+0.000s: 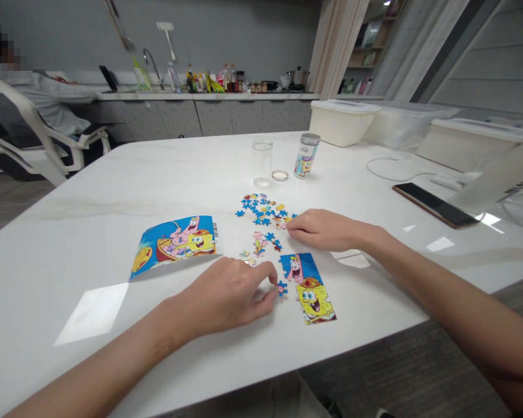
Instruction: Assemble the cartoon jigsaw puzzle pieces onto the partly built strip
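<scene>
My left hand [239,290] pinches a blue and pink jigsaw piece [282,288] between thumb and forefinger, low over the table. Just right of it lies a partly joined jigsaw puzzle [311,288] showing a pink and a yellow cartoon character. My right hand [316,228] rests at the right edge of a heap of loose jigsaw pieces [261,208], fingers closed together; whatever is under the fingertips is hidden. More loose pieces [260,244] lie between the hands. A curled reference picture sheet [176,244] stands left of my left hand.
Behind the pieces are a clear jar [262,164], its lid ring [280,175] and a printed canister [307,155]. A phone [433,204], a cable [377,168] and storage boxes [344,122] are on the right. Someone sits in a white chair [35,128] beyond the table.
</scene>
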Demonstrator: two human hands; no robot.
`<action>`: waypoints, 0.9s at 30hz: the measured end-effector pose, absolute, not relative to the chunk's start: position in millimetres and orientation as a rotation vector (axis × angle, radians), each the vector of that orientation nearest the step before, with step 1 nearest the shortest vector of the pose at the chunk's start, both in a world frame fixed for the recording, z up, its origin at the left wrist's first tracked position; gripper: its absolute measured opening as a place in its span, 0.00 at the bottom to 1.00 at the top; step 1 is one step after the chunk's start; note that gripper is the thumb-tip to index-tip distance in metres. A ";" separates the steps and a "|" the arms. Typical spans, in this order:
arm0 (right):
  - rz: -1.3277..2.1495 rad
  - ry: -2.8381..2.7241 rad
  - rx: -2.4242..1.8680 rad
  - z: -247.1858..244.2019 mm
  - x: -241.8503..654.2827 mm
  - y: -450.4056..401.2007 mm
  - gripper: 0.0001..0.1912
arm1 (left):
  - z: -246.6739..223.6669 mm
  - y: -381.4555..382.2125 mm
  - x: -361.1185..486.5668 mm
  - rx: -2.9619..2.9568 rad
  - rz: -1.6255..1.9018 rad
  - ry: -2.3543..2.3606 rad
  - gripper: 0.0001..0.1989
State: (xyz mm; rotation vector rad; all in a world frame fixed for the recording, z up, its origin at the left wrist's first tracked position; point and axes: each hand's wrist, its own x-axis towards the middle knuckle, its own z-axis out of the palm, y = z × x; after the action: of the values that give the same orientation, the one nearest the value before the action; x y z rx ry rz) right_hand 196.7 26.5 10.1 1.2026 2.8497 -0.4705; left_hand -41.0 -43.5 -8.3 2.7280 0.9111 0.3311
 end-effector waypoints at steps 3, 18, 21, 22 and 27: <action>-0.476 2.841 1.202 9.8 197.0 26.8 0.15 | -7.6 -43.3 -42.0 2.739 0.317 0.931 0.08; -0.406 2.806 1.195 9.6 197.0 26.8 0.16 | -9.5 -41.8 -42.6 2.784 0.272 0.740 0.09; -0.399 2.792 1.204 9.7 196.6 26.5 0.17 | -8.1 -42.2 -42.4 2.759 0.254 0.775 0.06; -0.402 2.788 1.204 9.7 196.6 26.5 0.17 | -7.7 -42.3 -42.2 2.759 0.242 0.788 0.06; -0.435 2.784 1.199 8.9 197.1 27.1 0.17 | -7.8 -42.5 -41.1 2.787 0.205 0.840 0.07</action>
State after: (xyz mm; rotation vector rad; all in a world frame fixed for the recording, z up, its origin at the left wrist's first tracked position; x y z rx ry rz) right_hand 197.1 27.1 8.9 1.1991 2.7839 -0.4351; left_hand -41.1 -42.5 -7.8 2.7866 0.8397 0.2047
